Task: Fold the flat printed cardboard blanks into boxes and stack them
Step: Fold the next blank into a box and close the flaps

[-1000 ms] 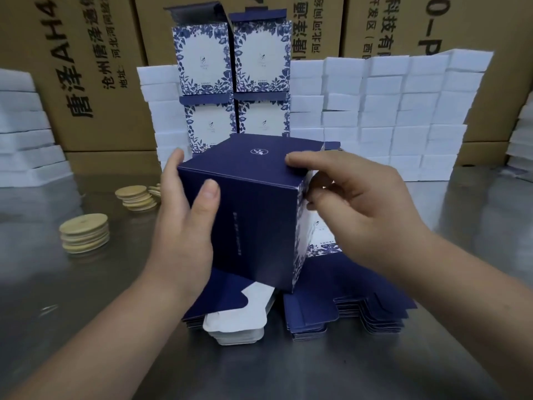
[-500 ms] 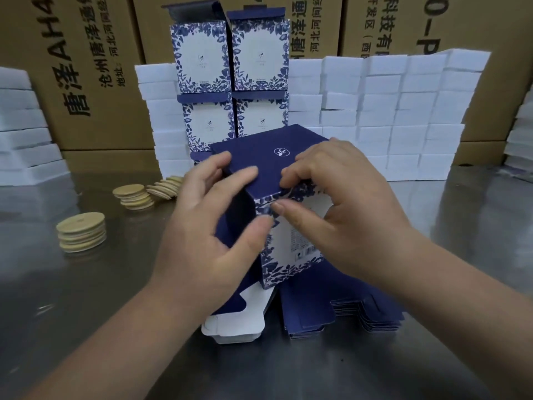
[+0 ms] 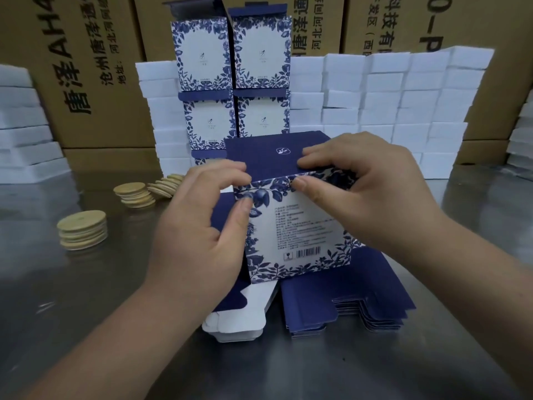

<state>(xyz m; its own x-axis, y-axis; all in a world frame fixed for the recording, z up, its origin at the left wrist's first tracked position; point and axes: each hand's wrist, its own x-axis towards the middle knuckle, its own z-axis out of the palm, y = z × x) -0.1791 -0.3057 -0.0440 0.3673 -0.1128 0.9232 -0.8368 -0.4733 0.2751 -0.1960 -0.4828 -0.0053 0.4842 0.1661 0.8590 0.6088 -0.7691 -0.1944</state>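
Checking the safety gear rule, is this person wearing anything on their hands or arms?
Nothing shows: the left hand and right hand are bare, no gloves, rings or watch, and both forearms are uncovered to the frame edge, with no sleeve in view.

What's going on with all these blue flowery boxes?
A person is folding a box with both hands. The left hand pinches its top left corner, and the right hand pinches the dark lid down along the top edge. Flat blanks lie in piles on the table underneath. Behind stand stacked finished boxes, and wooden discs sit to the left.
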